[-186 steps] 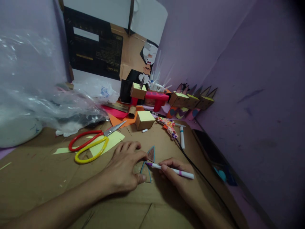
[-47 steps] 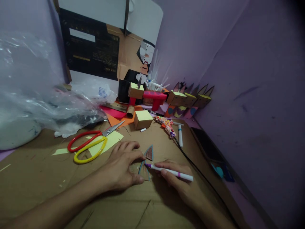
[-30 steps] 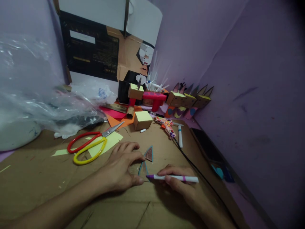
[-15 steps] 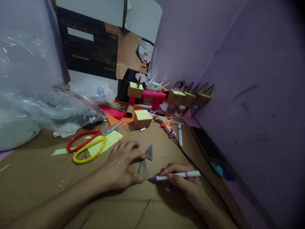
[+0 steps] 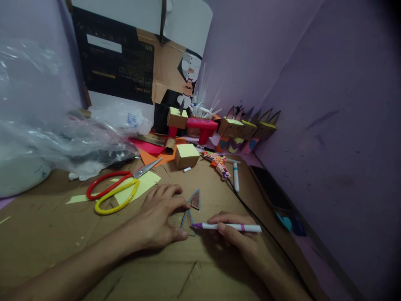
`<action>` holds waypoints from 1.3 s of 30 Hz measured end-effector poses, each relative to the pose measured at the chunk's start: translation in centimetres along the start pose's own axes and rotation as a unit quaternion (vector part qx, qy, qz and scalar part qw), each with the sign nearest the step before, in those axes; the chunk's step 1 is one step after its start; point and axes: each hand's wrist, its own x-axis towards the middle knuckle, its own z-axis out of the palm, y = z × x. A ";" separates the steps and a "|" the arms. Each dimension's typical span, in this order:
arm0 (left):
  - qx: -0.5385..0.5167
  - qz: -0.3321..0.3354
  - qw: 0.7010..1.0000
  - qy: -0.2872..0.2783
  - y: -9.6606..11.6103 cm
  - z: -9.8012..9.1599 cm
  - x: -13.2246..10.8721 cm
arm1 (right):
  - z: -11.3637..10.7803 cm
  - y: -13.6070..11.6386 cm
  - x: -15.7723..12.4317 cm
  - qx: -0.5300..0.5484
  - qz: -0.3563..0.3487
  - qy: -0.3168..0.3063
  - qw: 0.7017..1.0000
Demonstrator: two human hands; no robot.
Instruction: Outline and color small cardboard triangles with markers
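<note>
1. Purple-tipped marker [image 5: 249,228] gripped between thumb and fingers of the right hand [image 5: 239,242], tip at the right side of the blue-edged lower triangle [image 5: 188,228].
2. Left hand [image 5: 161,217] spread palm-down, fingers loosely bent, thumb by the lower triangle's left base; pressure on it impossible to tell.
3. Brown-filled upper triangle [image 5: 195,200] just beyond, near the left forefinger.
4. Room to move across the cardboard sheet [image 5: 150,271], from both hands toward the bottom of the view; black cable [image 5: 250,212] curving close beside the right hand, scissors [image 5: 108,195] left of the left hand, dark slab [image 5: 269,188] along the right edge.
5. White sticks [image 5: 209,108] upright in a holder [image 5: 192,132] at the back, partly hidden behind a red tube [image 5: 202,123].
6. Clear plastic bag [image 5: 62,129] at far left, contents indistinct.
</note>
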 end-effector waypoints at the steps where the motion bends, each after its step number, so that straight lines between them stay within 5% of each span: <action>1: 0.000 -0.002 1.000 -0.001 0.1 0.0 0.0 | 0.1 -0.1 0.0 -0.014 -0.007 0.003 1.000; 11: -0.006 -0.006 1.000 -0.010 0.2 -0.2 0.0 | 0.1 0.1 -0.1 -0.015 -0.010 0.001 1.000; 17: -0.005 -0.010 1.000 -0.012 0.1 -0.1 0.0 | 0.3 -0.4 0.3 -0.091 -0.078 0.001 0.993; 25: 0.000 -0.003 1.000 -0.006 0.0 0.0 0.0 | 0.2 0.0 0.0 -0.010 0.001 -0.003 1.000; 39: 0.001 -0.006 1.000 0.002 -0.5 0.4 -0.1 | 0.2 -0.1 0.2 -0.106 -0.090 -0.014 0.990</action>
